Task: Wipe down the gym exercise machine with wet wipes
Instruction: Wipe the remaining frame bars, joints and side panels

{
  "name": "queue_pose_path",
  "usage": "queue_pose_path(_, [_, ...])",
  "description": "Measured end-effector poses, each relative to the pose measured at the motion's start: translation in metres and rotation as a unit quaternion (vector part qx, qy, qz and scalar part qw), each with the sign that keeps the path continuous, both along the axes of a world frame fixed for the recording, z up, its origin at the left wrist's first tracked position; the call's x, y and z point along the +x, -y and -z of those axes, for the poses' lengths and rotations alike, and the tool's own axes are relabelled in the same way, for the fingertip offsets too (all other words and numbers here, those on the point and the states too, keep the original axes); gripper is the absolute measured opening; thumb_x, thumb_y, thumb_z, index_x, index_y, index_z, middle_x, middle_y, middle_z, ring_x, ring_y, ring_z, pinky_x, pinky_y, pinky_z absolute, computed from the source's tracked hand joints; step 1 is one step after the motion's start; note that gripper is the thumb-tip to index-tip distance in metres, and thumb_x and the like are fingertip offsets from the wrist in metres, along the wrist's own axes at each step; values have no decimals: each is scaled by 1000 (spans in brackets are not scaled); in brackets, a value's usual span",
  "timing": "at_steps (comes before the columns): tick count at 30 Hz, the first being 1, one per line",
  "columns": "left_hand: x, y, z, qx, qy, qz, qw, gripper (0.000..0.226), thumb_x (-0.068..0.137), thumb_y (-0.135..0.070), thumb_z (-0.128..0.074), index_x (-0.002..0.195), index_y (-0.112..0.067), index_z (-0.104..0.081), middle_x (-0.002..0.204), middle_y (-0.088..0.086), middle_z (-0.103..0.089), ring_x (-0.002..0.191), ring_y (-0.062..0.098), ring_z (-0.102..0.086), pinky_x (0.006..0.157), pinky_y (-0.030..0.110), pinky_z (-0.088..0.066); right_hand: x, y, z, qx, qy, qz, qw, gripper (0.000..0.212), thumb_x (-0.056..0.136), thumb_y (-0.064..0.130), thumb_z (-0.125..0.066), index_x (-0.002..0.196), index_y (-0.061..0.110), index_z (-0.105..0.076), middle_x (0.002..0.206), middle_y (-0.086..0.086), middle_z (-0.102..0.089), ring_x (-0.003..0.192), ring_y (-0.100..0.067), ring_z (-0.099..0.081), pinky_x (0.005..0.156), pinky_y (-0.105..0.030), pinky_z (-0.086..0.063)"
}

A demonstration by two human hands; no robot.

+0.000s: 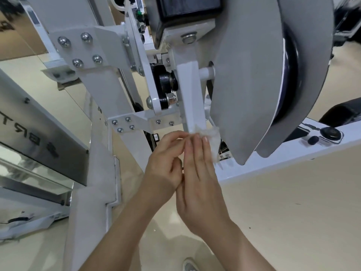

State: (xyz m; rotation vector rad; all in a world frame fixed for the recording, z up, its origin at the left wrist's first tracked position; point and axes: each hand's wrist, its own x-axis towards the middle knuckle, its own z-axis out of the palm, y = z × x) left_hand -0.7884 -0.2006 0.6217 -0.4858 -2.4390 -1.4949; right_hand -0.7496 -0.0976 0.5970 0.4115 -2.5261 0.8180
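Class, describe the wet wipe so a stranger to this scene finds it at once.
Find the big grey curved cover. Left of it a white bar slants down; the wet wipe hangs at its lower end, touching the right hand. Unlike the hard painted metal around, it is crumpled and thin.

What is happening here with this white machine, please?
A person is wiping a white metal gym machine. Both hands work a thin white wet wipe at the lower end of a flat white metal bar, beside a large grey curved cover. The left hand seems to pinch the wipe's edge with curled fingers; the right hand lays straight fingers against it.
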Motion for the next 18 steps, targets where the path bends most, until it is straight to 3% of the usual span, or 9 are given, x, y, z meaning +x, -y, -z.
queue_pose_path(3, [-2,9,3,125,105,-30,986,60,84,15,-41,113,-31,-66,120,-14,-65,112,9,-62,95,20,-48,-22,1,17,47,18,51,997,65,98,23,-37,150,-10,-16,159,-29,-10,149,-42,-4,118,-54,-20])
queue_pose_path(5, [0,8,1,168,148,-51,973,56,89,18,-43,115,-25,-67,118,-2,-69,110,11,-65,90,21,-51,-38,5,13,60,-8,73,995,67,96,19,-43,148,-12,-12,157,-32,-8,148,-47,-3,120,-55,-17])
queue_pose_path(7, [2,7,0,179,147,-67,971,47,95,10,-45,119,-23,-67,114,-2,-71,108,16,-66,88,25,-52,-63,12,-8,52,-37,94,993,70,92,10,-46,148,-11,-9,157,-33,-7,148,-47,-3,121,-52,-12])
queue_pose_path(10, [0,10,-11,191,104,-102,971,51,91,2,-47,121,-36,-63,115,-9,-70,110,16,-65,92,39,-53,-104,17,-51,43,-75,106,991,67,91,4,-43,150,-10,-13,158,-31,-11,148,-44,-6,123,-47,-8])
queue_pose_path(12, [0,12,-22,150,42,-141,978,52,85,1,-47,115,-37,-65,113,-7,-68,108,14,-64,90,41,-55,-111,12,-56,42,-106,86,990,65,90,0,-40,149,-10,-16,158,-31,-12,149,-43,-7,123,-46,-7])
queue_pose_path(15, [-1,11,-37,94,-53,-164,981,46,82,9,-49,107,-25,-67,107,-3,-62,101,17,-61,82,30,-53,-72,3,-11,58,-74,65,993,73,84,1,-42,151,-7,-15,161,-24,-6,150,-37,0,123,-46,-5])
queue_pose_path(18, [-5,12,-45,24,-100,-186,977,45,80,9,-50,105,-24,-66,103,-1,-57,95,14,-59,79,19,-48,-38,5,28,133,-46,40,989,73,77,9,-58,145,-5,-36,156,-20,-31,148,-35,-12,119,-48,-8])
